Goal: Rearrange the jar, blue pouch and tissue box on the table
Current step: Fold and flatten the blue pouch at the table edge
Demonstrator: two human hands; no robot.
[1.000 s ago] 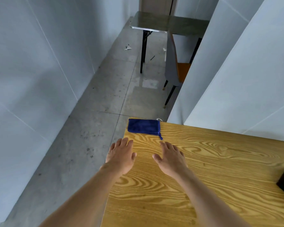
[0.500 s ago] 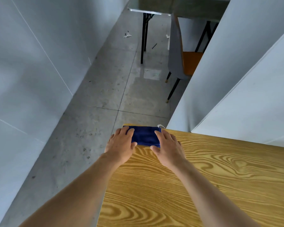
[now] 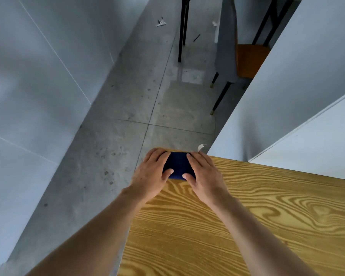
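The blue pouch [image 3: 178, 165] lies flat at the far left corner of the wooden table [image 3: 257, 216]. My left hand [image 3: 152, 172] covers its left end, fingers over the top and thumb against its near edge. My right hand [image 3: 202, 172] grips its right end the same way. Only the pouch's dark middle shows between the two hands. A small white tag [image 3: 200, 147] sticks out past the corner behind the pouch. The jar and the tissue box are out of view.
The table's left edge drops to a grey concrete floor [image 3: 127, 120]. White partition panels [image 3: 299, 86] stand along the table's far side. Farther off are a chair with an orange seat [image 3: 247, 60] and the black legs of another table [image 3: 182, 28].
Both hands reached forward from the table top and closed on the two ends of the pouch. The view has moved closer and tilted down.
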